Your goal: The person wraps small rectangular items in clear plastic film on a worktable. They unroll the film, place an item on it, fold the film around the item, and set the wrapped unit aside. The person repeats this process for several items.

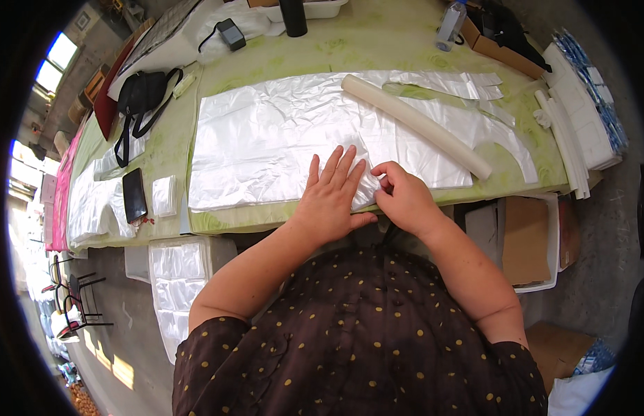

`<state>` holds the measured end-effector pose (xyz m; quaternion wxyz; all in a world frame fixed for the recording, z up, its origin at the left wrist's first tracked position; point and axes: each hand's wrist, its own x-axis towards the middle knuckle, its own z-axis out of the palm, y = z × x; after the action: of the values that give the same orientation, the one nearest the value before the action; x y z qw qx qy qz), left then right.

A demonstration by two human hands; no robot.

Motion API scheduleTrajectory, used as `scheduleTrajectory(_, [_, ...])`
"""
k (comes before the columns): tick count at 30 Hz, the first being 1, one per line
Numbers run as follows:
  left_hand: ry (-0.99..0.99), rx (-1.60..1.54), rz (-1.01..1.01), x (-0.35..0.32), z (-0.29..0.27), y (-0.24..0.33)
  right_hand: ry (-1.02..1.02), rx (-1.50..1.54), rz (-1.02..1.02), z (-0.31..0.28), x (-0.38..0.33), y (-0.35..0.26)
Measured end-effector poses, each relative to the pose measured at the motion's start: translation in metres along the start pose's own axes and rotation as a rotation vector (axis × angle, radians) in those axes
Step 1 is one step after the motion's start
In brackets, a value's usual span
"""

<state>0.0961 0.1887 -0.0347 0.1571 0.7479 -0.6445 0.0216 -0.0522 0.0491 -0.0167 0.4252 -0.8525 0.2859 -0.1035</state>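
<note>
Head view looks down on a green worktop point(405, 41) where a stack of clear plastic sheets point(266, 145) lies flat, reaching almost to the near edge. The left hand point(330, 197) rests palm down on the sheets' near edge, fingers spread and straight, holding nothing. Just beside it, touching the same edge, the right hand point(403, 197) is curled, thumb and fingertips pinched on the sheets' border; how many layers it has hold of cannot be told. A long white roll point(415, 125) lies slantwise across the sheets' right half, well apart from both hands. More cut plastic pieces point(495, 132) lie to the right of it. On the left part of the worktop sit a dark phone point(134, 195), a small wad of plastic point(164, 195) next to it, and a black bag point(140, 93) with a strap farther back. A white tray point(176, 284) of plastic pieces stands below the worktop at the left, and cardboard boxes point(526, 239) stand below at the right.
</note>
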Motion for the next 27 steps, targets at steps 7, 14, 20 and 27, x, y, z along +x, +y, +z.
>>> scheduleTrajectory(7, [-0.059, -0.074, 0.045, -0.01, -0.006, 0.002, -0.111, 0.252, -0.017, -0.004, -0.025, -0.003])
scheduleTrajectory(14, [0.029, -0.393, -0.032, -0.025, -0.009, -0.003, 0.143, -0.113, -0.488, -0.019, -0.042, 0.002])
scheduleTrajectory(20, [0.183, -0.458, -0.02, -0.018, -0.005, -0.007, 0.077, -0.258, -0.6, -0.011, -0.003, 0.016])
scheduleTrajectory(27, [0.167, -0.397, -0.303, -0.015, -0.009, -0.006, 0.141, -0.25, -0.473, 0.003, 0.017, 0.022])
